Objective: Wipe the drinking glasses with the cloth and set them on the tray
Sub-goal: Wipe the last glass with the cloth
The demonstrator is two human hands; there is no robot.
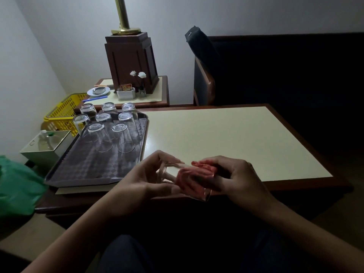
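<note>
A clear drinking glass [173, 170] lies on its side between my hands, just above the table's front edge. My left hand [149, 174] grips its base end. My right hand [232, 174] holds a pink cloth [193, 174] stuffed into the glass's open mouth. A dark patterned tray [88, 166] sits at the table's left end. Several clear glasses [120, 134] stand upside down in rows on the tray's far half.
The cream-topped table [226, 138] stretches to the right of the tray. A yellow basket [65, 113], a white bin [43, 148] and a green bag [17, 186] sit left of the table. A side table with a wooden lamp base [132, 62] stands behind, with a dark chair [204, 83] at the right.
</note>
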